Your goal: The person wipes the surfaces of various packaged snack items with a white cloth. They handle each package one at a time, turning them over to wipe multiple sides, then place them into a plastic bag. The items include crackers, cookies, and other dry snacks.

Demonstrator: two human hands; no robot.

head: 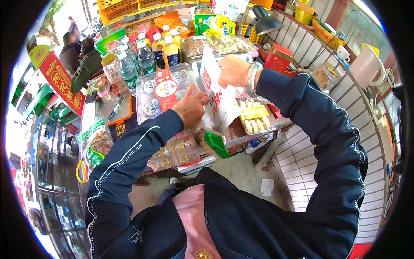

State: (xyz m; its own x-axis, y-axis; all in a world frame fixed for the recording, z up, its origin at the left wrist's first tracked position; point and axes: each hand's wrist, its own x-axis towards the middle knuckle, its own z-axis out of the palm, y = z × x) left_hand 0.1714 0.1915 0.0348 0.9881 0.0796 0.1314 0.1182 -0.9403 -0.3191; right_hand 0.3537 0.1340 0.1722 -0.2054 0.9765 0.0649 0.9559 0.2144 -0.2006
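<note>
My right hand point(233, 72) grips the upper part of a white paper bag point(217, 103) with red print, which stands tilted above the counter's edge. A pale bangle point(253, 79) circles that wrist. My left hand point(191, 108) hovers by the bag's left side, index finger stretched out and the others bent. I see nothing held in it; whether its fingertips touch the bag is unclear. Just behind it lies a clear plastic box of round, blue-patterned packaged pastries point(151, 108) with a red paper band point(166, 87). The bag's far side is hidden.
Bottled drinks point(145, 58) crowd the back left. Packed snacks point(173, 150) and a green-marked packet point(215, 142) lie at the front edge. Right of the bag sits a pastry tray point(255, 118). A black desk lamp point(268, 22) and tiled wall point(326, 129) bound the right.
</note>
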